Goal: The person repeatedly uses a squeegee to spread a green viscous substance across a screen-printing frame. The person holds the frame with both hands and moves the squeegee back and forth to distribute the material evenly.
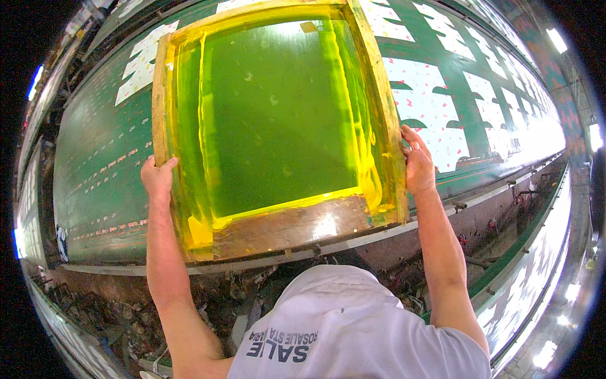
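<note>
A wooden-framed printing screen (278, 114) with green mesh lies over a long green table (95, 189). Streaks of bright yellow ink run down both sides of the mesh and along its near edge, above a brownish bare strip. My left hand (158, 175) grips the left rail of the frame, with the thumb over the wood. My right hand (418, 163) holds the right rail, its fingers curled at the outer edge. Whether the frame rests fully on the table or is slightly raised, I cannot tell.
White cut pieces (423, 101) with small red prints lie in rows rightward, more (145, 54) at the upper left. A metal rail (486, 196) runs along the near edge, above a littered gap. Another table (524, 284) with white pieces stands at lower right.
</note>
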The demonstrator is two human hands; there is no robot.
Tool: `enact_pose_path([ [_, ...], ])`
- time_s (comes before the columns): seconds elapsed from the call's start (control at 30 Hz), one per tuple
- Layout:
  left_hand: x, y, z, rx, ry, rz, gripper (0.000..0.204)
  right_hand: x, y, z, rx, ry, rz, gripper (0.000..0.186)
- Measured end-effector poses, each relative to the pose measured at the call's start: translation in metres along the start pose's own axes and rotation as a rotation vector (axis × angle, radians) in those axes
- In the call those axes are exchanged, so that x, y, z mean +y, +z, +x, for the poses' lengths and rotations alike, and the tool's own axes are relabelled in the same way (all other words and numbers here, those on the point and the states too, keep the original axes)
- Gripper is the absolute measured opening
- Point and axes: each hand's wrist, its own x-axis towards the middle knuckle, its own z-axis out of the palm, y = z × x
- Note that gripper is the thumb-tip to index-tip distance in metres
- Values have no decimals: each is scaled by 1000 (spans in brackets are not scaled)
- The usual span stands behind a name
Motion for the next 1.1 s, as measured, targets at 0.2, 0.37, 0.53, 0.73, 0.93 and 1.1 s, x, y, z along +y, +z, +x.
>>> enact_pose_path([
  [0.2, -11, 20, -12, -25, -26, -40, 31, -3, -11, -2, 32, 30, -49, 65],
  [0.37, -1, 27, -17, -47, -39, -89, 31, -8, -21, -2, 33, 36, 10, 63],
  [0.53, -1, 35, -16, -57, -34, -76, 31, -7, -34, 0, -8, 61, 47, 66],
  [0.73, 10, 41, -23, -73, -60, 19, 31, -23, -32, -10, 16, -15, -449, 68],
  [0.93, 9, 48, -21, -148, -109, 44, 32, -28, 9, -49, -191, -291, -1071, 59],
  [1.1, 7, 53, -13, -130, -149, 102, 36, -10, 60, -89, -721, -393, -956, 54],
])
